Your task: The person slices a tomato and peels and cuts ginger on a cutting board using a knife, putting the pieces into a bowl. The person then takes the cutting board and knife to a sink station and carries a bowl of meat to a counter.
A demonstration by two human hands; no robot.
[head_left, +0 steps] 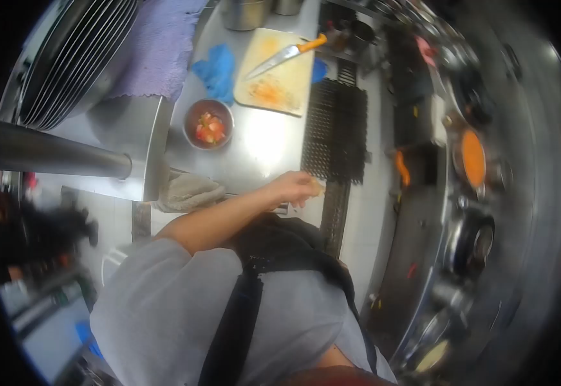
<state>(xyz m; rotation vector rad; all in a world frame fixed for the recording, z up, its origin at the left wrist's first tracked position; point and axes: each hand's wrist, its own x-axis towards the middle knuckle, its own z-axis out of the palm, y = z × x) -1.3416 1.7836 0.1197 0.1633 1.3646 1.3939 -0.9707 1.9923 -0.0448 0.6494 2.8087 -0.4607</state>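
Observation:
My left hand (295, 188) reaches across in front of my dark apron (280, 241), near the front edge of the steel counter (261, 141). Its fingers are curled closed, and a small pale yellowish bit shows at the fingertips, too blurred to name. My right hand is not in view. On the counter, a metal bowl (191, 130) holds chopped red and pale pieces (210, 128). Beyond it, a knife (280, 60) with an orange handle lies across a stained cutting board (288, 90). Crumpled blue material (216, 72), like a cloth or glove, lies beside the board.
A folded cloth (190, 193) hangs at the counter's front edge. Black perforated matting (336, 128) covers part of the floor. Cookware and an orange-filled container (473, 157) line the right side. A metal pipe (61, 153) and a purple cloth (158, 48) are at left.

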